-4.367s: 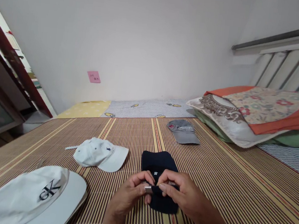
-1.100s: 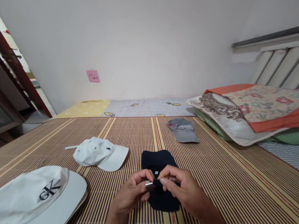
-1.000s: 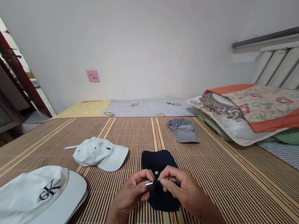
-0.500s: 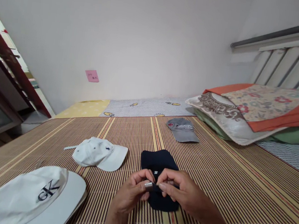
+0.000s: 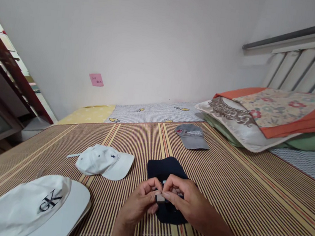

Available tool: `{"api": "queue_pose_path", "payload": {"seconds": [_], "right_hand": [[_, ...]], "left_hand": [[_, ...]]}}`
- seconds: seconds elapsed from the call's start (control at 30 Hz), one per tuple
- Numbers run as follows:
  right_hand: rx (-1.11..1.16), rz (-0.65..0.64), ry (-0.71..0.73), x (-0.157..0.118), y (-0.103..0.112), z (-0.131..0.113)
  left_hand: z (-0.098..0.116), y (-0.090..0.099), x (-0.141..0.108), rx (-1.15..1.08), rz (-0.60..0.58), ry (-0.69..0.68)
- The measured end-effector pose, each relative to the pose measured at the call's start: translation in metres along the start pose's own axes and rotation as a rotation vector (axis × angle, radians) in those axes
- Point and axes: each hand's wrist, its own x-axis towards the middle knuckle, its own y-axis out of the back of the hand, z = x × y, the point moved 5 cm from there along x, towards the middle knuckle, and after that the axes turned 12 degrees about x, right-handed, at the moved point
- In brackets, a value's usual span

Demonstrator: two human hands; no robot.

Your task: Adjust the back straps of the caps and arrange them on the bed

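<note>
A dark navy cap [image 5: 167,168] lies on the striped mat, its brim pointing away from me. Over its near part, my left hand [image 5: 142,198] pinches the cap's strap beside a small metal buckle [image 5: 160,198]. My right hand [image 5: 183,198] is closed in a pinch on the same strap, its fingertips against those of the left. Fingers cover most of the strap. To the left rest a white cap [image 5: 97,160] with a small dark emblem and a nearer white cap [image 5: 29,205] with black letters. A grey cap [image 5: 192,136] sits farther back.
The striped mat [image 5: 111,212] covers the bed. Pillows [image 5: 231,123] with an orange floral cover [image 5: 282,106] are stacked at the right, below a slatted headboard [image 5: 307,67]. A wall with a pink note [image 5: 96,80] stands behind; a doorway is at far left.
My right fingertips have shifted slightly left, closer to the left ones at the buckle. The buckle has tilted and sits a little lower and farther right. The other caps stay put.
</note>
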Motion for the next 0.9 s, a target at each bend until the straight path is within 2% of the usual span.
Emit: {"api": "queue_pose_path", "payload": {"seconds": [0.2,0.33,0.43,0.9], "right_hand": [[-0.045,0.113,0.005,-0.004,0.027,0.004],[-0.071,0.058,-0.052,-0.010,0.039,0.010],[-0.089,0.018,-0.066,-0.010,0.035,0.011],[-0.068,0.011,-0.033,-0.002,0.014,0.004]], "left_hand": [[0.004,0.002,0.000,-0.017,0.027,-0.020],[0.005,0.002,-0.001,-0.001,0.040,-0.018],[0.004,0.002,-0.001,-0.003,0.029,-0.013],[0.003,-0.003,-0.002,0.023,0.048,0.067]]}}
